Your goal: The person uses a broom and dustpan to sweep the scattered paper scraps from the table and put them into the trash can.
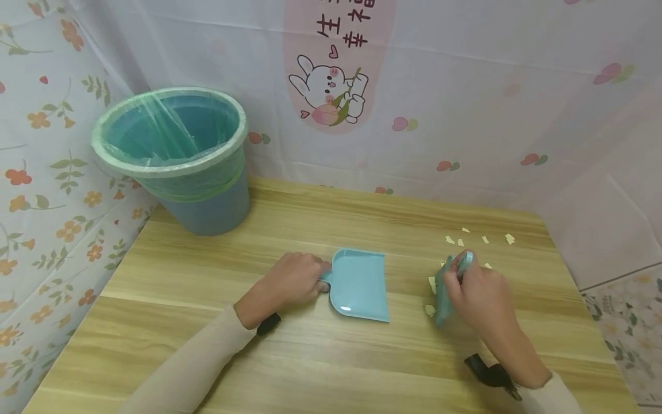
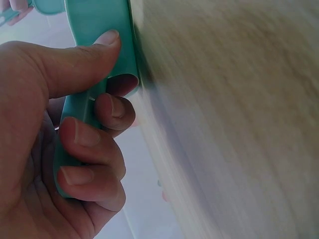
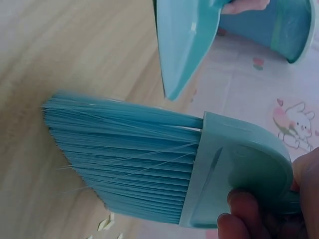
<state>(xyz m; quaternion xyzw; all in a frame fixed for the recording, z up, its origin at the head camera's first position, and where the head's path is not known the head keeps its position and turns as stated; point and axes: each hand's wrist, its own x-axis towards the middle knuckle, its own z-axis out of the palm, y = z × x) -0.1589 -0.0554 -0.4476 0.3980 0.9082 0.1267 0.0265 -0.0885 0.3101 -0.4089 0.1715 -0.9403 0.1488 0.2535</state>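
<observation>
A light blue dustpan (image 1: pixel 360 284) lies on the wooden table with its wide edge facing right. My left hand (image 1: pixel 296 280) grips its short handle; in the left wrist view the thumb presses on the dustpan (image 2: pixel 102 20) while the other fingers curl round the handle. To the right, my right hand (image 1: pixel 481 293) holds a small blue hand brush (image 3: pixel 234 169) by its handle, bristles (image 3: pixel 124 159) down at the table. Pale yellow paper scraps (image 1: pixel 430 310) lie by the brush, some on the dustpan side. More scraps (image 1: pixel 510 238) are scattered behind it.
A blue trash bin (image 1: pixel 212 207) lined with a green plastic bag stands at the table's back left corner. Patterned cloth (image 1: pixel 465 103) hangs behind the wooden table (image 1: pixel 310 368) and at its left. Bare tabletop separates dustpan and brush.
</observation>
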